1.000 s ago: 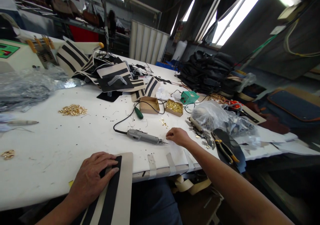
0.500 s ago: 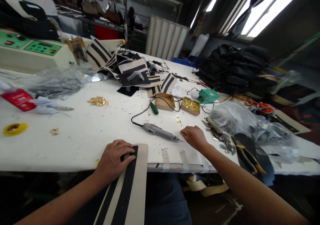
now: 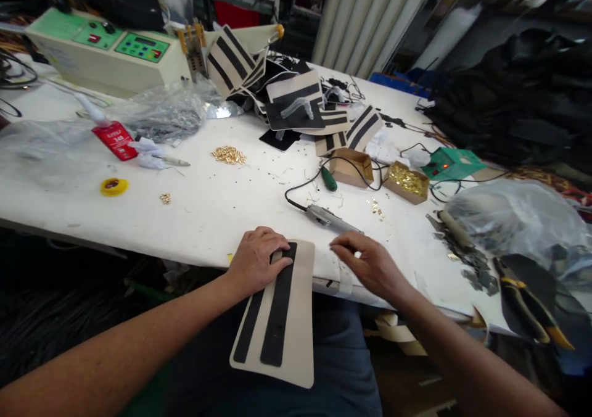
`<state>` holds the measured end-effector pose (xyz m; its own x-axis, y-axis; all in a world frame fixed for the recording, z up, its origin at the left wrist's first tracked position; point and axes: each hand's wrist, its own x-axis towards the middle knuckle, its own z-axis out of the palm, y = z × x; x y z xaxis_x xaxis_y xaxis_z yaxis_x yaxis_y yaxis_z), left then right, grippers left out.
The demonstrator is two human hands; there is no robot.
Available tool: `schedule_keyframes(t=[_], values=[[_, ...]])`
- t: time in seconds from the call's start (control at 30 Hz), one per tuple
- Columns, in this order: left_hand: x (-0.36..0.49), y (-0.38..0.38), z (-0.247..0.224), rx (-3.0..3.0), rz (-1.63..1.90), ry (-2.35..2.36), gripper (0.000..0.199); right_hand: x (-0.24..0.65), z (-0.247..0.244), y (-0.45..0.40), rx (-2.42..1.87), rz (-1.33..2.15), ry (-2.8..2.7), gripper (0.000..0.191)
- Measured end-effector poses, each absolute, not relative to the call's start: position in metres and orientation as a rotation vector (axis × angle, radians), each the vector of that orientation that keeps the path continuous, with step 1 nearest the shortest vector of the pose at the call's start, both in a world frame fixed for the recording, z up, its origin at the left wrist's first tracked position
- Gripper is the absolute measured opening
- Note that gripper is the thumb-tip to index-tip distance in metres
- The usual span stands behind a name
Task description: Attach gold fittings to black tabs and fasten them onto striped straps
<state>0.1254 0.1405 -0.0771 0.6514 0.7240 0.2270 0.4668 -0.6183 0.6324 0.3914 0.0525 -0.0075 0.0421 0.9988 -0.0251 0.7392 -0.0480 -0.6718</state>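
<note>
My left hand [image 3: 259,258] grips a flat cream panel [image 3: 298,318] with black stripes, its thumb on top of a stripe. The panel overhangs the table's front edge above my lap; small dark holes show near its lower end. To its right, my right hand [image 3: 367,261] is closed with thumb and forefinger pinched, apart from the panel; what sits in the pinch, if anything, is too small to make out. Just behind this hand lies a grey electric screwdriver [image 3: 328,218] with a black cord, its tip hidden by the hand.
Small gold fittings lie in a pile [image 3: 228,155], and more fill a cardboard box [image 3: 407,182]. A green handle [image 3: 328,179], yellow tape roll [image 3: 114,187] and red glue bottle [image 3: 115,139] are on the table. Pliers [image 3: 525,309] rest at right. Striped panels [image 3: 296,96] are heaped behind.
My right hand has moved left from beyond the screwdriver's tip toward the panel. The camera has tipped down, so the panel's lower end now shows. My left hand keeps its hold.
</note>
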Motion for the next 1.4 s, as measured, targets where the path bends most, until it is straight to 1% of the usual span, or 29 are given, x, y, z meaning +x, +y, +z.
schedule_keyframes(t=[0.1,0.2,0.3,0.47,0.67,0.9,1.0,1.1,1.23,1.4], values=[[0.125,0.141,-0.078,2.354,0.63,0.92,0.02,0.338,-0.027,0.062,-1.674,0.849,-1.788,0.013],[0.125,0.141,-0.079,2.358,0.632,0.914,0.019,0.318,-0.046,0.07,-1.706,0.807,-1.813,0.012],[0.124,0.142,-0.081,2.356,0.645,0.906,0.02,0.318,-0.054,0.072,-1.758,0.725,-1.829,0.01],[0.123,0.142,-0.082,2.343,0.664,0.882,0.021,0.319,-0.053,0.071,-1.776,0.749,-1.756,0.008],[0.123,0.144,-0.082,2.325,0.654,0.879,0.022,0.319,-0.048,0.074,-1.74,0.814,-1.821,0.013],[0.122,0.145,-0.081,2.33,0.644,0.871,0.021,0.308,-0.037,0.082,-2.025,0.773,-1.781,0.007],[0.122,0.145,-0.081,2.325,0.632,0.874,0.022,0.308,-0.037,0.086,-2.129,0.842,-1.692,0.004],[0.121,0.146,-0.081,2.328,0.604,0.874,0.021,0.312,-0.039,0.095,-2.121,0.982,-1.607,0.008],[0.121,0.146,-0.081,2.339,0.608,0.875,0.02,0.319,-0.038,0.107,-2.111,1.137,-1.579,0.009],[0.121,0.145,-0.08,2.354,0.598,0.89,0.017,0.322,-0.038,0.107,-2.081,1.14,-1.598,0.008]])
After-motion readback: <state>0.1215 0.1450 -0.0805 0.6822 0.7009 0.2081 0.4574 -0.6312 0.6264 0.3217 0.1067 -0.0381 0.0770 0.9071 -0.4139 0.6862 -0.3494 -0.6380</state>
